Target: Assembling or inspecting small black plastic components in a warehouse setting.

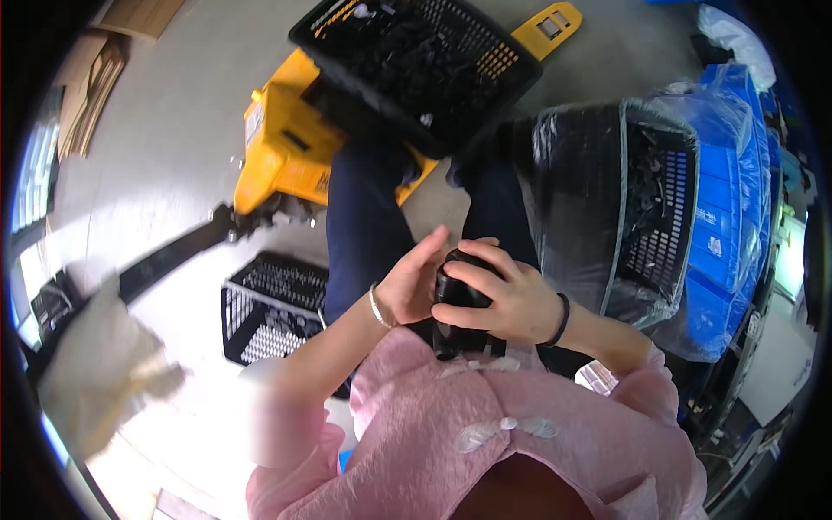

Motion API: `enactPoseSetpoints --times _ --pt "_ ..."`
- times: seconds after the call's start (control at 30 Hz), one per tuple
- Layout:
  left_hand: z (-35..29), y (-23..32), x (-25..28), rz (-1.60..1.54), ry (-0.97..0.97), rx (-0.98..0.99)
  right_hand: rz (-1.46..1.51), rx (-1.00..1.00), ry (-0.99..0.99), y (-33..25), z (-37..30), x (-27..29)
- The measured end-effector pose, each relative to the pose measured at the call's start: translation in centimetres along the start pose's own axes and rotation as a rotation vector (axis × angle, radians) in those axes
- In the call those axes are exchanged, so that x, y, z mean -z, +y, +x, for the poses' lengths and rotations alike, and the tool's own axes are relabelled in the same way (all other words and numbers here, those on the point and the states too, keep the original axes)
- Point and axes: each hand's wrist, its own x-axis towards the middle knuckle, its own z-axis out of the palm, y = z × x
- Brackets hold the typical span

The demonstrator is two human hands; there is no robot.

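In front of my lap, my right hand [507,299] wraps its fingers around a black, rounded cylindrical part [459,290]. Its exact kind does not show. Close against the part's left side is my left hand [412,282], with the thumb stretched upward and apart from it. The other left fingers are partly hidden by the part, so whether they touch it is unclear. Under the hands, a dark lower section [446,338] hangs near my pink top; I cannot tell if it belongs to the same piece.
Ahead, a black crate [511,74] full of small black pieces rests on a yellow pallet truck [295,152]. A plastic-wrapped black crate [581,199] stands at right, beside blue crates [719,225]. Another black crate [286,282] sits on the floor at left, with cardboard [91,95] farther off.
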Motion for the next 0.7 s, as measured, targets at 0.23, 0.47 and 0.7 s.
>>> enactPoseSetpoints --times 0.23,0.47,0.7 --pt "-2.1 -7.1 0.5 -0.004 -0.14 -0.069 0.135 0.062 -0.11 -6.0 -4.3 -0.6" --pt "-3.0 -8.7 1.0 -0.066 -0.164 0.026 0.571 -0.081 0.026 -6.3 -7.9 1.5" --pt "-2.2 -9.0 1.1 -0.124 -0.345 0.167 0.233 -0.065 0.092 -5.5 -8.7 1.1"
